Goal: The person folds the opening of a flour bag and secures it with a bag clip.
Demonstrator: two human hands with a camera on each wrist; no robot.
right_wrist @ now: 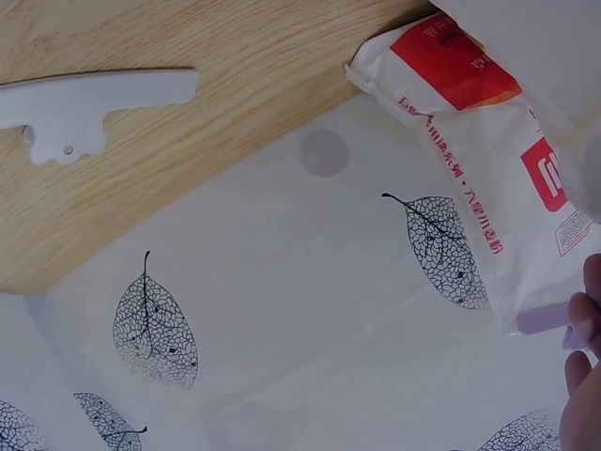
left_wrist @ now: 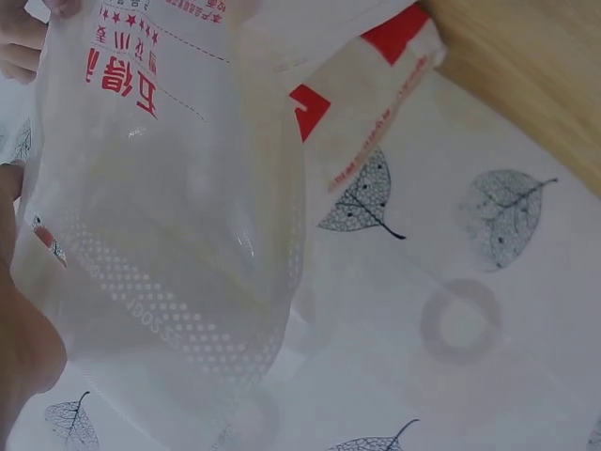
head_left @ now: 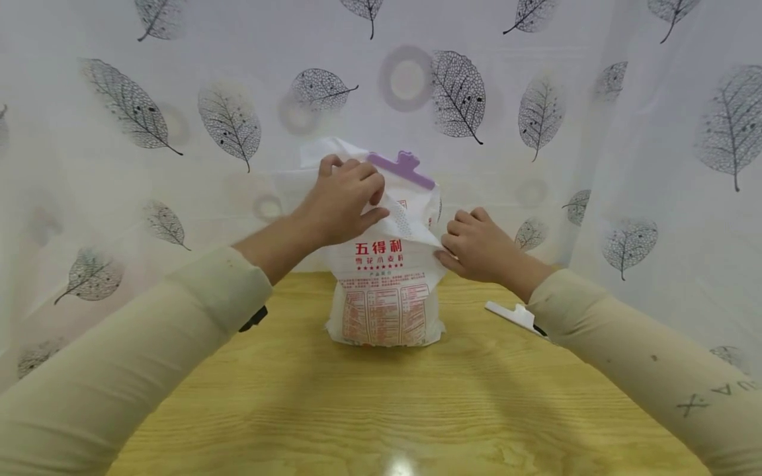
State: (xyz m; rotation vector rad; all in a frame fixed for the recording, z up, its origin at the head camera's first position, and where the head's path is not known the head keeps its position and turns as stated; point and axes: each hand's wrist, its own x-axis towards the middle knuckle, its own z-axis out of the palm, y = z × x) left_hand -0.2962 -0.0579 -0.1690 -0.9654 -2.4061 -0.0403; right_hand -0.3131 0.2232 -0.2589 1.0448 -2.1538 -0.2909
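Observation:
A white flour bag [head_left: 381, 291] with red print stands upright on the table. A purple bag clip [head_left: 402, 168] sits across its top edge, tilted down to the right. My left hand [head_left: 345, 201] is at the bag's upper left, gripping the white plastic with curled fingers, the thumb below them. At the bag's right edge, below the clip, my right hand [head_left: 476, 248] pinches the plastic, pulling a fold taut. In the left wrist view, part of my left hand [left_wrist: 28, 343] lies beside the bag [left_wrist: 178, 188]. Fingers show near the clip [right_wrist: 545, 318] in the right wrist view.
A white clip [head_left: 512, 314] lies on the wooden table [head_left: 381, 403], right of the bag and partly behind the right sleeve. A black object [head_left: 254, 320] shows beside the left sleeve. Behind the table hangs a white curtain [head_left: 357, 39] printed with leaves.

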